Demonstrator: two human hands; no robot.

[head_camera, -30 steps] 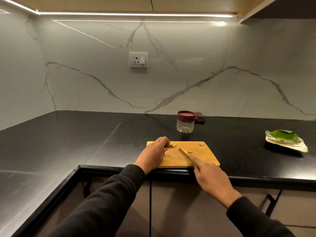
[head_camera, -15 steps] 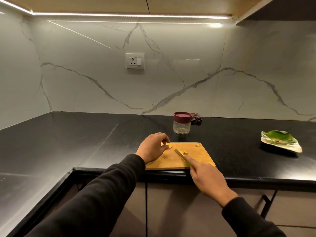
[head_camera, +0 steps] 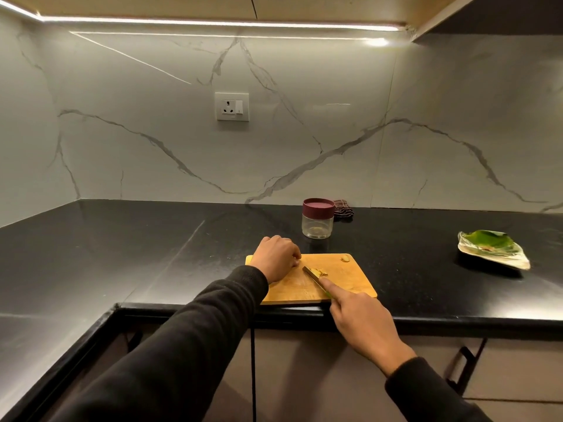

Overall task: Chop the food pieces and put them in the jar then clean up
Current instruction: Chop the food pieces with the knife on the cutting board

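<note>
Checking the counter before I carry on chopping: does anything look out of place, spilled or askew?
Nothing is spilled or damaged. Two small oddities: one food piece lies alone at the cutting board's far edge, apart from the bits by the knife, and the jar that should receive them has its lid on.

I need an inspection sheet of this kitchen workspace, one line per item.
Surface: black stone counter, glossy.
Job's things: wooden cutting board at the front edge; pale food pieces on it; small knife; clear glass jar with maroon lid, closed, behind the board.
Clutter: checked dark cloth; leaf-lined plate.
Grippers: left hand curled on the board, its hold unclear; right hand grips the knife.
Cables: nothing seen.
Surroundings: marble wall, white socket.
</note>
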